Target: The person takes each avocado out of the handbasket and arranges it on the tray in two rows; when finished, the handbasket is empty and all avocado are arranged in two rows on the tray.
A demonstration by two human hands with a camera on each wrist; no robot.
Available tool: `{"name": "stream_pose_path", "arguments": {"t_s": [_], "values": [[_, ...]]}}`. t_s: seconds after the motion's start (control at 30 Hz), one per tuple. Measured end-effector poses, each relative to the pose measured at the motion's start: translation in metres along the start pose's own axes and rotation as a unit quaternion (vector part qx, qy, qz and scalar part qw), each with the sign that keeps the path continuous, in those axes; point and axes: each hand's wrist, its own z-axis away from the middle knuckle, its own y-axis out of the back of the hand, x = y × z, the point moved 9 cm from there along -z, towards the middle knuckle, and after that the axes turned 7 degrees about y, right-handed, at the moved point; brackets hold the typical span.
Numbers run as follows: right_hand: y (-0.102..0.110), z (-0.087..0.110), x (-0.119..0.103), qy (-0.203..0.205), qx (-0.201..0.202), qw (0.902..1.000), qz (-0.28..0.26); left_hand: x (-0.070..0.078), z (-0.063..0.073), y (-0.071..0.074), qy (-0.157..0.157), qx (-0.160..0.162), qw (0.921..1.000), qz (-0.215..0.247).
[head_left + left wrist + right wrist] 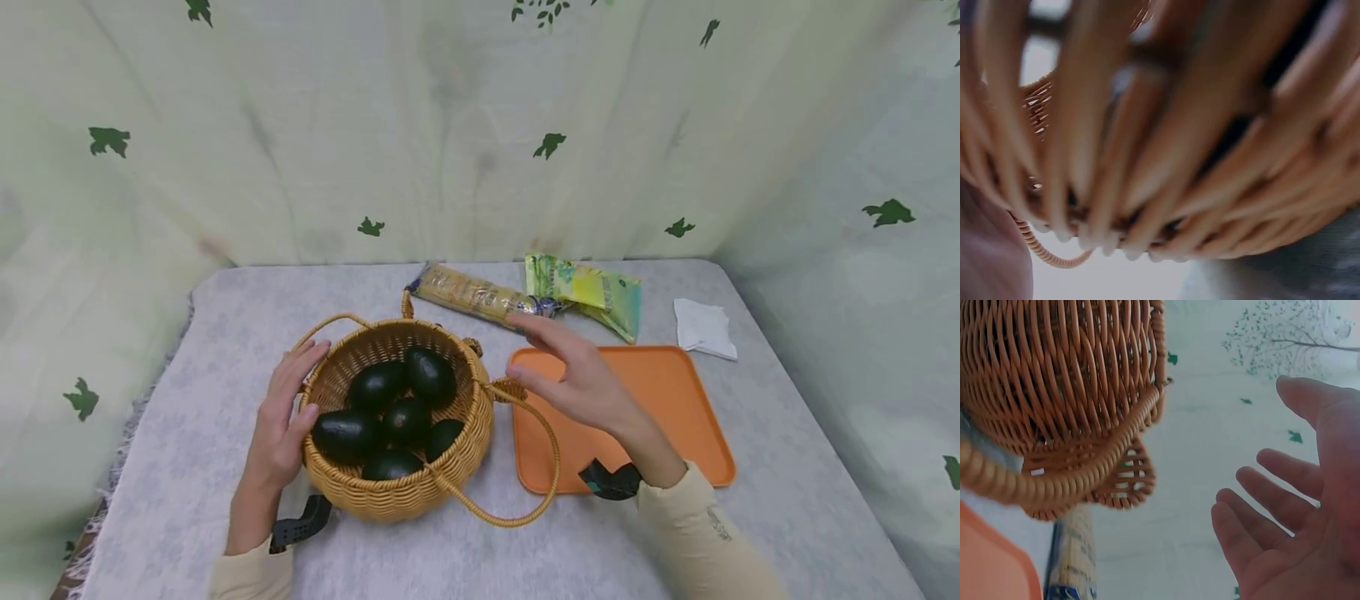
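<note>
A round wicker basket (pixel 397 500) with several dark green avocados (pixel 378 385) in it stands left of the table's middle. My left hand (pixel 279 421) lies along its left side, fingers extended at the rim and thumb at the edge beside an avocado. In the left wrist view the weave (pixel 1166 137) fills most of the picture. My right hand (pixel 581 379) is held in the air right of the basket, fingers spread and holding nothing. Below it, one looped handle (pixel 553 467) hangs out to the right; the other handle (pixel 330 321) leans to the left.
An orange tray (pixel 675 408) lies right of the basket, partly under my right arm. Behind are a long pack that looks like noodles (pixel 472 293), a green and yellow packet (pixel 592 287) and a white folded tissue (pixel 705 327). A leaf-patterned curtain (pixel 465 167) closes the back.
</note>
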Motion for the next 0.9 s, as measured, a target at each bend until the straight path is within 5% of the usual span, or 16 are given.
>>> {"name": "stream_pose_path", "arguments": {"t_s": [0.9], "values": [[-0.059,-0.042,-0.036,0.095,-0.104,0.9895,-0.032,0.000,0.008,-0.003,-0.012,0.018,0.9996,0.020]]}}
